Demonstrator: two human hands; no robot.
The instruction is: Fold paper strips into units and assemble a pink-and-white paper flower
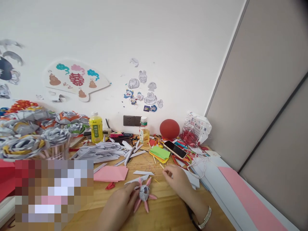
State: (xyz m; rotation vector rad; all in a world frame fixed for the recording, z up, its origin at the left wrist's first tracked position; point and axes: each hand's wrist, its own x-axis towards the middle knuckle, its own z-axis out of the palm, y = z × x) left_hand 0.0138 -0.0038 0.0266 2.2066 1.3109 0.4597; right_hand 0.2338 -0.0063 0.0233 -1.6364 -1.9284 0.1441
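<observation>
mid-frame bottle (144, 132) containing amber liquid (146, 138), plastic bag (203, 123) at right of centre holding red pieces (189, 136), left hand (122, 196) clamping its grip on a paper flower (144, 193) at lower centre, pink petals (152, 196) pointing outward lengthwise, right hand (178, 179) curling, hold impossible to tell

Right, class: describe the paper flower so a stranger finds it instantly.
On the wooden table, look to the left hand. The paper flower at its fingertips has a pale round centre and pink points, unlike the flat pink sheets nearby.

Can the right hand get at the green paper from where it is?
Likely yes: the right hand is close by, the green paper lies largely uncovered, and the phone beside it leaves the near side free.
</observation>
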